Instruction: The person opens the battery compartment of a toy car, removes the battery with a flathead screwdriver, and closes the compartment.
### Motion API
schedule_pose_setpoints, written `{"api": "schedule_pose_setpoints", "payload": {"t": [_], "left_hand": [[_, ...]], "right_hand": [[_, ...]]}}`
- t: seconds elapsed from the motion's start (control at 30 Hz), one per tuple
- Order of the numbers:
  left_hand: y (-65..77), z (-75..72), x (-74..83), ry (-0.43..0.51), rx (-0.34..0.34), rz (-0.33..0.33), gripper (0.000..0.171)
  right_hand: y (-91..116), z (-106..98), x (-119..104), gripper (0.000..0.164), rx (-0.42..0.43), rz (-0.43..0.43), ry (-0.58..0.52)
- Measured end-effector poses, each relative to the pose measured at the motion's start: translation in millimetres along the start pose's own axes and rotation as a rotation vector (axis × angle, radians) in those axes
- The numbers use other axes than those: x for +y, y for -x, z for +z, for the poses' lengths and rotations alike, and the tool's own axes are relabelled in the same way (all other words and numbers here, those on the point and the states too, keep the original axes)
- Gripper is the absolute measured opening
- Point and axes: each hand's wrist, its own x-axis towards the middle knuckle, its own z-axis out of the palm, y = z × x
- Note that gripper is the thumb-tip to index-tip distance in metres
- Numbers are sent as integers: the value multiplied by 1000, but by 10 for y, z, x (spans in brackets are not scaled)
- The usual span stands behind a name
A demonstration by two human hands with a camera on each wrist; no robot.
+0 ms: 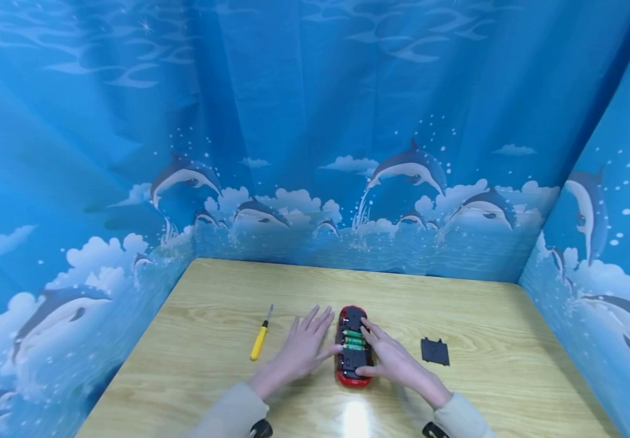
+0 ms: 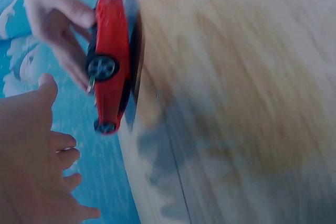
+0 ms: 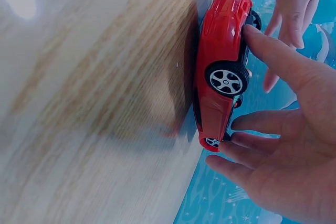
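A red toy car [image 1: 354, 382] lies upside down on the table, its black underside facing up. Green batteries [image 1: 353, 341] sit side by side in the uncovered compartment at its middle. My right hand [image 1: 397, 360] rests on the car's right side, thumb and fingertips touching the underside and the fingers only slightly bent. To the car's left is my left hand [image 1: 305, 342], fingers spread and straight, its thumb reaching to the car's edge; whether it touches cannot be told. In the right wrist view, the car's red side [image 3: 220, 35] and its wheels show.
A black battery cover [image 1: 435, 351] with small tabs lies to the right of the car. On the left is a screwdriver [image 1: 259, 340] with a yellow handle, its tip pointing away. Blue dolphin-print curtains [image 1: 315, 152] close in the wooden table [image 1: 211, 292].
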Motion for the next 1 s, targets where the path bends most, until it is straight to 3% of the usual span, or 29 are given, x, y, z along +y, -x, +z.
{"api": "schedule_pose_setpoints", "payload": {"t": [0.23, 0.43, 0.57, 0.8, 1.0], "left_hand": [[7, 142, 119, -63, -94, 33, 78], [38, 206, 152, -107, -87, 36, 78], [44, 215, 174, -118, -81, 27, 80], [45, 197, 201, -91, -75, 21, 79], [42, 192, 213, -90, -64, 25, 79]], "right_hand": [[-6, 10, -16, 92, -3, -21, 4], [-11, -2, -27, 86, -4, -10, 16], [-27, -29, -46, 74, 53, -5, 12], [-124, -127, -81, 52, 195, -82, -5], [-270, -181, -103, 37, 251, -104, -47]]}}
